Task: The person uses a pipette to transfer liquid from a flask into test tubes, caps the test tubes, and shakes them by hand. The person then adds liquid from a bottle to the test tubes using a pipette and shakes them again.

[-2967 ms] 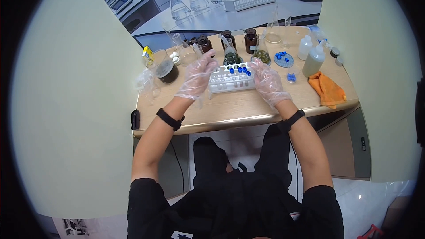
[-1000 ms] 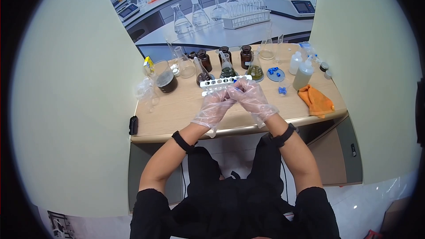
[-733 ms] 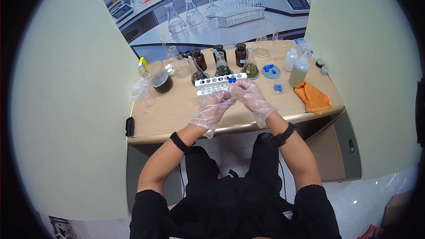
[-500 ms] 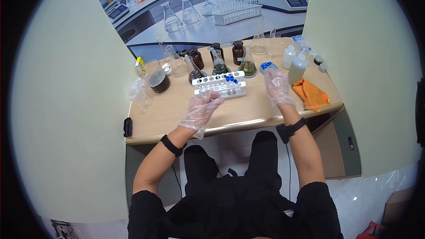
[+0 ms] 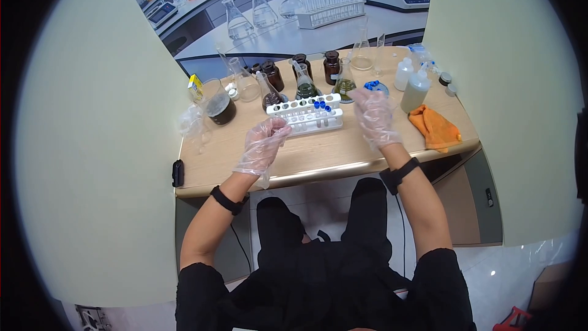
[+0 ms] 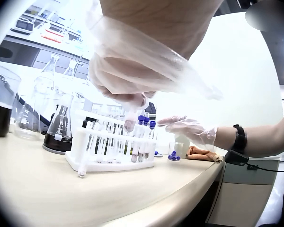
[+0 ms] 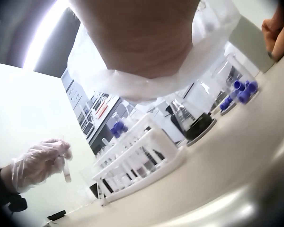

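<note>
My left hand [image 5: 263, 145], in a clear plastic glove, pinches a test tube [image 7: 67, 171] that hangs below the fingers, a little dark matter at its bottom. Just right of this hand stands the white test tube rack [image 5: 313, 127]. Several tubes sit in it, and those near its right end carry blue stoppers [image 5: 321, 105]. My gloved right hand [image 5: 375, 117] hovers right of the rack, in front of a dish with blue stoppers [image 5: 373, 85]. Its fingers stretch out toward the rack in the left wrist view, with nothing seen in them.
Behind the rack stand conical flasks [image 5: 306, 89] with dark and greenish contents and brown bottles [image 5: 331, 68]. A large beaker [image 5: 219, 105] of dark liquid is at the left. Plastic bottles [image 5: 416, 93] and an orange cloth [image 5: 435, 129] lie right, near the table edge [image 5: 343, 170].
Earlier both hands met at the rack's front. They have since parted: the right went to the blue stoppers and then slightly left, while the left drew back left with the tube.
</note>
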A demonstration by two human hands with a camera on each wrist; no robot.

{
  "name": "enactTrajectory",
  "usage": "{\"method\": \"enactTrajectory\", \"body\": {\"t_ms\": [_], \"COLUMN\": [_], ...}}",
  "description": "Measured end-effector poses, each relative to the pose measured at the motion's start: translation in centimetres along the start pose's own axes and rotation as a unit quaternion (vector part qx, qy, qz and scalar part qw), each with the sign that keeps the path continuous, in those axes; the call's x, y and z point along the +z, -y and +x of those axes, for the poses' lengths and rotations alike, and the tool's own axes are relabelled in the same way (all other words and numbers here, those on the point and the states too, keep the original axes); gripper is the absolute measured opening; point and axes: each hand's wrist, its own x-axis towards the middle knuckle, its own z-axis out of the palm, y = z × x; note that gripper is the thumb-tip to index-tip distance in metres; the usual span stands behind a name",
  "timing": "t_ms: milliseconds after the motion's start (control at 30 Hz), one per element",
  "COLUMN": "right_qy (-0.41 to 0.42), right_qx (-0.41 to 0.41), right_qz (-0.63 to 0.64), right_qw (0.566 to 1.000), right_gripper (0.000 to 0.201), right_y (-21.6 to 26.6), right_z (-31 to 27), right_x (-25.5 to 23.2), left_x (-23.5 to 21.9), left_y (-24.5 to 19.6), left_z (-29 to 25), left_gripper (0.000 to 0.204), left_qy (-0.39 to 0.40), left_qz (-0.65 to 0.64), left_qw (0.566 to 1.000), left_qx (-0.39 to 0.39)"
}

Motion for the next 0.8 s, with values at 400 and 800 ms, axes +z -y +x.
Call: {"method": "enactTrajectory", "body": {"t_ms": [400, 800], "right_qy": [0.049, 0.082], "right_qx": [0.007, 0.048], "right_qz": [0.078, 0.083], "right_qw": [0.996, 0.992], "right_gripper": [0.041, 0.037], "right_y": [3.0, 3.1], "right_z": [-0.9, -0.9], "right_x": [5.5, 5.4], "left_x": [-6.6, -23.1], "left_y": [1.5, 6.1], "left_z": [1.4, 12.7], "left_gripper": [0.038, 0.041], "left_qy": [-0.126, -0.185], "left_qz": [0.167, 0.637], "left_qw": [0.978, 0.747], "left_qx": [-0.01, -0.038]}}
